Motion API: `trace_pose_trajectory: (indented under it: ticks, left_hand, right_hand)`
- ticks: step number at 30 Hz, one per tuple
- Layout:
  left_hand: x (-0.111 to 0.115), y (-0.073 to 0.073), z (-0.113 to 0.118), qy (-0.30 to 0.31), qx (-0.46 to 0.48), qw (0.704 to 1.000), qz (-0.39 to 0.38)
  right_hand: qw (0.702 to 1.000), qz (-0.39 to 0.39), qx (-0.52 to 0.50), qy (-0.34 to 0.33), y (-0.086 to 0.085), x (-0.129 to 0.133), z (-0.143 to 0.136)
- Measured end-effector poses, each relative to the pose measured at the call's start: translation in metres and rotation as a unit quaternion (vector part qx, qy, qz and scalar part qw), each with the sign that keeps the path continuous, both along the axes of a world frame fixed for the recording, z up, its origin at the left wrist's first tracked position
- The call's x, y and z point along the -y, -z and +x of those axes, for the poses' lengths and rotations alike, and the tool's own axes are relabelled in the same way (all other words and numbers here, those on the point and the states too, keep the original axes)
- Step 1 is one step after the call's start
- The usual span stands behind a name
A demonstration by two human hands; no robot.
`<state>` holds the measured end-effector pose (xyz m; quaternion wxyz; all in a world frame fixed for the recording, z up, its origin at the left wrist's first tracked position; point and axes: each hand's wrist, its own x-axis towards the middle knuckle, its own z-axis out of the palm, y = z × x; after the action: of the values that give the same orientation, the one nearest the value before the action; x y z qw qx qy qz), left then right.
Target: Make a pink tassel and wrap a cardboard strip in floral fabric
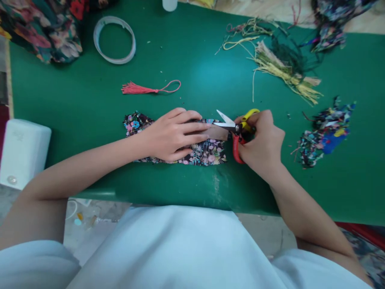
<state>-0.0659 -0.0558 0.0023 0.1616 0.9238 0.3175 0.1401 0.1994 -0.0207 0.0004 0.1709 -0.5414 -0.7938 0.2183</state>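
Observation:
My left hand (177,136) lies flat, fingers stretched to the right, on a strip of dark floral fabric (201,154). Under its fingertips is a brownish flat strip (217,132) lying along the fabric. My right hand (261,140) grips scissors (237,129) with one yellow and one red handle. The scissor blades are parted and point left, at the fabric's right end close to my left fingertips. Part of the fabric is hidden beneath my left hand. Beyond the hand lies a pink tassel (141,88) with a loop.
On the green table (90,96) sit a roll of tape (114,40), a bundle of yellowish strands (282,72) and a pile of fabric scraps (327,132). Floral cloth (45,28) is at the far left, more cloth (331,24) at the far right. A white box (24,152) stands by the left edge.

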Motion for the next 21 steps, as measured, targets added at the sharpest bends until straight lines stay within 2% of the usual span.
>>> trace_pose_trajectory:
  ticks: [4, 8, 15, 18, 21]
  left_hand:
    - [0.003, -0.002, 0.001, -0.003, -0.024, 1.0, 0.013]
    - [0.008, -0.003, 0.004, -0.015, -0.051, 0.998, 0.025]
    - [0.019, -0.004, 0.011, -0.057, -0.074, 0.995, 0.031]
    - [0.022, -0.005, 0.013, -0.06, -0.087, 0.994, 0.031]
    - [0.024, -0.005, 0.013, -0.059, -0.088, 0.994, 0.023]
  right_hand:
    - [0.999, 0.029, 0.002, -0.029, 0.008, -0.004, 0.001]
    - [0.998, 0.031, 0.04, -0.042, 0.001, -0.017, -0.003]
    - [0.997, -0.007, 0.069, -0.021, -0.005, -0.034, -0.01]
    - [0.999, -0.015, 0.033, -0.014, -0.008, -0.029, -0.008]
    - [0.998, -0.002, -0.054, -0.01, -0.012, -0.02, -0.003]
